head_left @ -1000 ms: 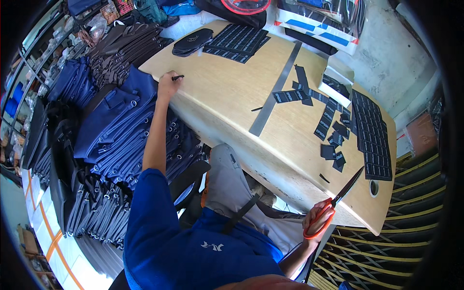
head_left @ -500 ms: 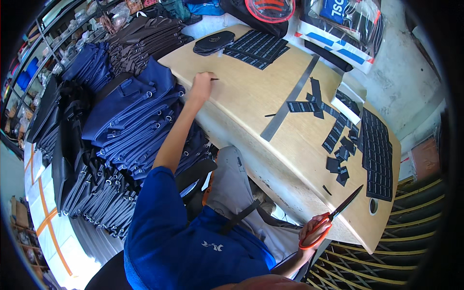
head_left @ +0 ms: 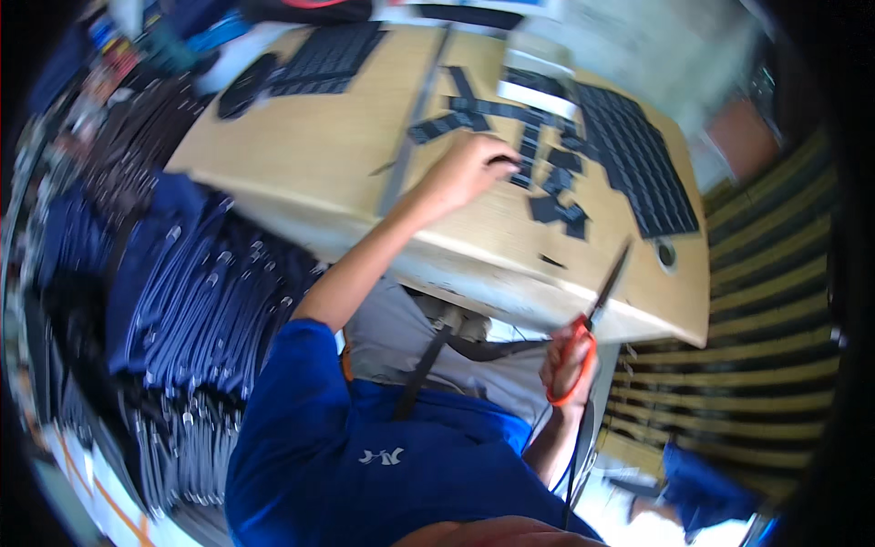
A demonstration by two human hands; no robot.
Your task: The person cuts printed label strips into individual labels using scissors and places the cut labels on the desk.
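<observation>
Over the middle of the wooden table (head_left: 310, 150), my left hand (head_left: 465, 171) is closed in a pinch around a small dark piece (head_left: 501, 160), blurred by motion. Just beyond it lie black label strips (head_left: 512, 112), and beside these are several small cut black labels (head_left: 558, 208). My right hand (head_left: 552, 363) grips orange-handled scissors (head_left: 586, 328) near the table's front edge. Their dark blades point up and away and look closed together. A thin dark scrap (head_left: 551, 262) lies on the table to the left of the blade tips.
Black label sheets (head_left: 633, 150) cover the table's right side; others (head_left: 328, 59) lie at the back left near dark oval pieces (head_left: 248, 87). A metal ruler (head_left: 416, 128) crosses the table. A white box (head_left: 538, 94) stands behind the strips. Stacked blue bags (head_left: 196, 283) are at left.
My left hand has moved right, from the table's left part to beside the label strips. My right hand still holds the scissors. The view has swung to the right.
</observation>
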